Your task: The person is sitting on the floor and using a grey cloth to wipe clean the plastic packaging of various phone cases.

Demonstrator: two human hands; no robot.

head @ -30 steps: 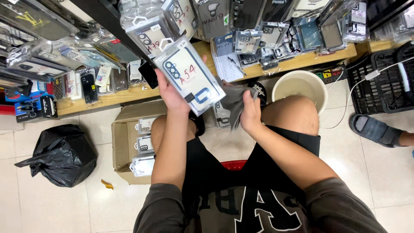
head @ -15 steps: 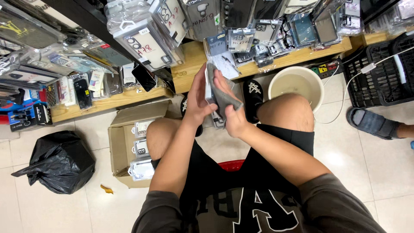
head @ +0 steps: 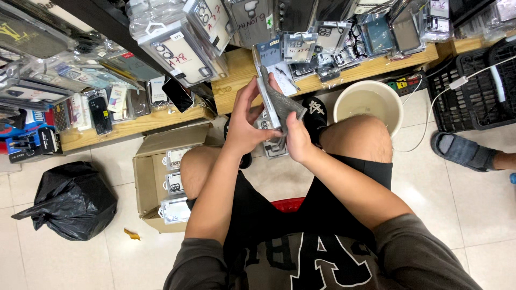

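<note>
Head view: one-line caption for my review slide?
Seated person's left hand holds a packaged phone case edge-on while right hand presses a grey cloth against it.

Grey cloth (head: 286,106), black bag (head: 70,200)

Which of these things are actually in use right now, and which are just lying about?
In use: left hand, right hand, packaged case, grey cloth.

Lying about: bucket, cardboard box, black bag, crate, shelf.
</note>
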